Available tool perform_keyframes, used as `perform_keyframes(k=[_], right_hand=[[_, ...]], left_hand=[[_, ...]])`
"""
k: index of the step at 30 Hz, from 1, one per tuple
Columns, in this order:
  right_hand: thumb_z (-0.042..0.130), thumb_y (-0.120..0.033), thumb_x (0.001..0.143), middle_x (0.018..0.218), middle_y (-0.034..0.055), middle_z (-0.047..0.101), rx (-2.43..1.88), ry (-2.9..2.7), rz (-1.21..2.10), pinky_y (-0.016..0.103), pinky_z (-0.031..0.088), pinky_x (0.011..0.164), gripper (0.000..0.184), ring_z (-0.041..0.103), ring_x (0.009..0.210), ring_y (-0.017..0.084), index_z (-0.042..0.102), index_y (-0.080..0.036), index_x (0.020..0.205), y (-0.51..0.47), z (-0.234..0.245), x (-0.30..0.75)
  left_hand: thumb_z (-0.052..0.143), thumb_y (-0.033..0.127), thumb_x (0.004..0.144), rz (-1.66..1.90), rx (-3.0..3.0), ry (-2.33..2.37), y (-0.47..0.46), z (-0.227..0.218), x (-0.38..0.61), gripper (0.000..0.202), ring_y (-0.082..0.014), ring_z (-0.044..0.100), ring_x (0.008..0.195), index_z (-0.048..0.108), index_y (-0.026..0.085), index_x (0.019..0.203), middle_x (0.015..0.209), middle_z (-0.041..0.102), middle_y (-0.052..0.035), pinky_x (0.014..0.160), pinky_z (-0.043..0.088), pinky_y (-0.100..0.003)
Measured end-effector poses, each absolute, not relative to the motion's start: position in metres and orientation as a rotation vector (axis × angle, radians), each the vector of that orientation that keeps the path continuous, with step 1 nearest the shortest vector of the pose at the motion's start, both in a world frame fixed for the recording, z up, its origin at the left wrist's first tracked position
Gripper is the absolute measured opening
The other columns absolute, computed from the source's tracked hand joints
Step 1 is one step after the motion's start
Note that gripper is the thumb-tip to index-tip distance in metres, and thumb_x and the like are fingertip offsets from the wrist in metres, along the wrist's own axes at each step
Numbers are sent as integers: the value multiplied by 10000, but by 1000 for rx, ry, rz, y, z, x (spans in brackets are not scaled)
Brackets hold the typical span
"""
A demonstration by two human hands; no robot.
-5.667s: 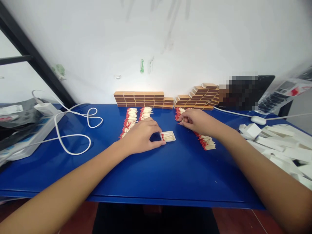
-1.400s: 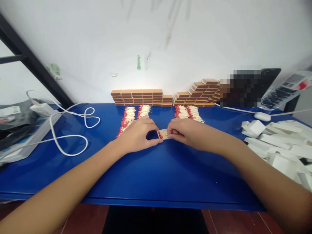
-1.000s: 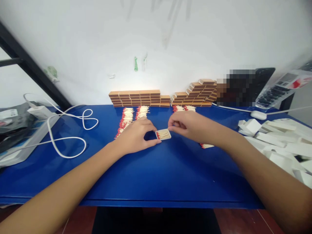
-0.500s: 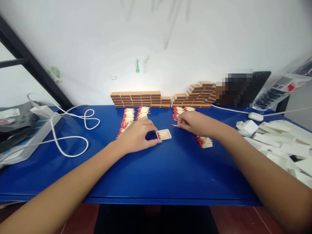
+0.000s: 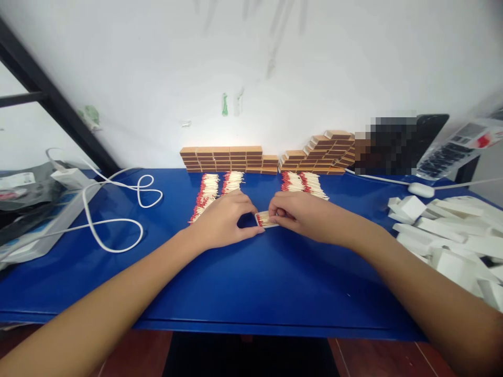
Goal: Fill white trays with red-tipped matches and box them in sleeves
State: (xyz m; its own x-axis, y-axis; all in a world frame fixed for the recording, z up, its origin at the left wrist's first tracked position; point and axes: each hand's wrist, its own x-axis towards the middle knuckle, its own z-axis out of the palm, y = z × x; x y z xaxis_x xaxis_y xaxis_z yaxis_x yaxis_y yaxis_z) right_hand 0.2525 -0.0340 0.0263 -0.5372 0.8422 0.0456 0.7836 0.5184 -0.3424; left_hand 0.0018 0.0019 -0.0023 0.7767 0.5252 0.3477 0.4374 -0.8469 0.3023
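Observation:
A small white matchbox tray (image 5: 264, 220) with red-tipped matches in it lies on the blue table (image 5: 251, 283). My left hand (image 5: 223, 220) grips the tray's left side between thumb and fingers. My right hand (image 5: 301, 214) rests over the tray's right end, fingers curled and pinched at the matches; what it pinches is hidden. Two rows of loose matches (image 5: 208, 191) lie behind my left hand. Another two rows of matches (image 5: 304, 182) lie behind my right hand.
Brown matchbox sleeves (image 5: 230, 159) are stacked along the wall, with a stepped stack (image 5: 320, 153) to the right. A heap of white empty trays (image 5: 448, 230) fills the right side. A white looped cable (image 5: 113, 220) and a charger (image 5: 70, 178) lie at left.
My right hand left the tray, went back to the right-hand match rows half a second ago, and has now returned onto the tray. My left hand has kept hold of the tray.

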Motion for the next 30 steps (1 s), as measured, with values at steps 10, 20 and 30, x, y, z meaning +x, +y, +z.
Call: perform_keyframes(k=[10, 20, 30], right_hand=[[603, -219, 971, 903, 49, 698, -1350, -2538, 461, 310, 378, 684, 89, 582, 791, 194, 670, -213, 914, -31, 26, 254], [620, -316, 996, 819, 46, 715, -1549, -2388, 309, 314, 385, 669, 163, 602, 722, 187, 695, -208, 901, -15, 34, 274], [610, -220, 978, 889, 96, 766, -1740, -2450, 106, 314, 404, 685, 137, 659, 791, 228, 737, -188, 941, 8, 19, 296]], left_hand=[[817, 414, 952, 642, 2781, 745, 3, -2, 1, 240, -270, 698, 1023, 778, 189, 1028, 1058, 777, -86, 925, 565, -429], [828, 389, 945, 667, 2758, 735, 3, -3, 1, 243, -265, 712, 1013, 794, 182, 1068, 1060, 780, -89, 924, 583, -433], [826, 414, 947, 648, 2763, 745, 2, -1, 1, 251, -272, 711, 1033, 796, 197, 1069, 1079, 784, -89, 942, 586, -443]])
